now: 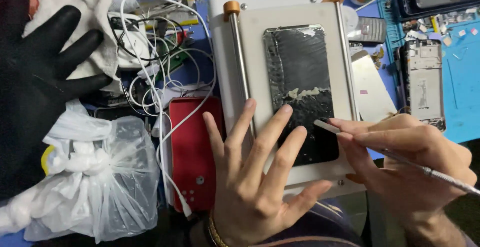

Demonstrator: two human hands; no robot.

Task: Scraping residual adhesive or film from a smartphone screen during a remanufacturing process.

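A cracked black phone screen [300,72] lies on a white heating plate machine [250,52] with two metal rails capped in orange. A line of whitish glue residue crosses the glass. My left hand [250,177] lies flat with fingers spread, fingertips pressing the lower left of the screen and the plate. My right hand [405,157] grips a thin metal scraper tool [425,169]; its flat pale tip touches the lower right part of the glass.
A red phone case [192,152] and tangled white cables [160,77] lie left of the machine. A clear plastic bag [100,177] and a black glove [35,77] fill the left. A phone frame [424,82] rests on a blue mat [465,77] at right.
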